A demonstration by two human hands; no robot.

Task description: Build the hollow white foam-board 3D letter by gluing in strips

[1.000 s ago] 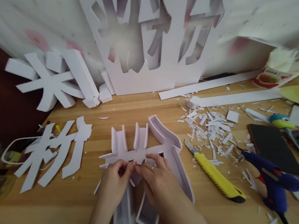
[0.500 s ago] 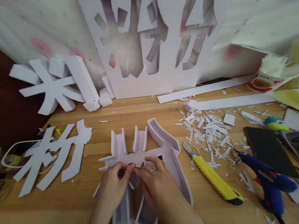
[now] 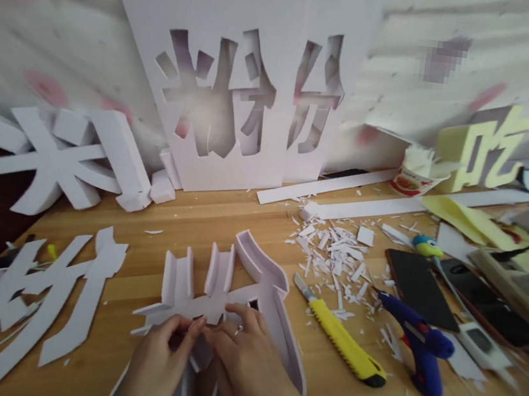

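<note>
The white foam-board channel character (image 3: 184, 304) is lying on the near part of the worktop (image 3: 195, 215), open side up, and the walling looks well along. Upright edge strips are already lining the two short upper strokes, the curved upper-right stroke and the long right-hand one. Bare wood is showing through a gap by the fingertips, so the middle is probably where work is left; the near strokes are partly hiding under the arms — how finished they are, I cannot tell.

The left hand (image 3: 158, 358) is bringing thumb and index finger together in a near-closed pinch at the middle of the character. The right hand (image 3: 247, 363) is half curling, its index finger reaching over the crossbar and its other fingertips meeting the left's. Whatever they are gripping is too small to tell.

Counting around them: one yellow utility knife (image 3: 343, 342) and one blue glue gun (image 3: 423, 336) are lying to the right, near two dark phone-like slabs (image 3: 420, 288). Two long white strips (image 3: 324, 186) are stretching behind one heap of offcuts (image 3: 335, 251). One raised white character (image 3: 59, 160) is standing at the left, one yellow character (image 3: 469, 156) at the far right — the offcuts are defying a count.
</note>
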